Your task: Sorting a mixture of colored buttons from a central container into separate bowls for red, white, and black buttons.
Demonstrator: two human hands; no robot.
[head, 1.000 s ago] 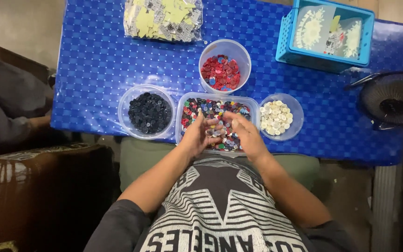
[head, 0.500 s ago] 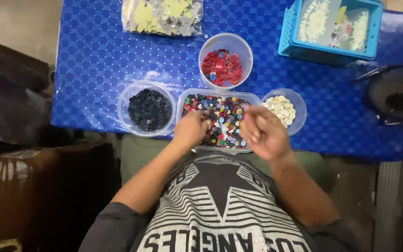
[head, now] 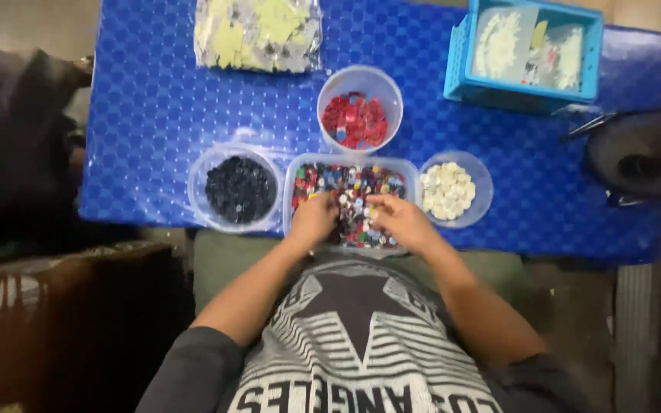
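Observation:
A clear rectangular tub (head: 297,170) full of mixed coloured buttons stands at the near edge of the blue table (head: 154,99). My left hand (head: 314,219) rests in its left half, fingers bent down among the buttons. My right hand (head: 396,220) lies in the right half, fingertips on the buttons. Whether either hand pinches a button is hidden. Around the tub stand a round tub of dark buttons (head: 239,189), a round tub of red buttons (head: 356,121) and a round tub of cream buttons (head: 448,190).
A clear bag of yellow and grey pieces (head: 258,32) lies at the table's far edge. A light blue crate (head: 525,50) holding packets sits at the far right. A dark round fan (head: 640,157) stands off the right edge.
Both hands moved apart half a second ago, the right one swinging right toward the cream buttons. Now both are back inside the mixed tub.

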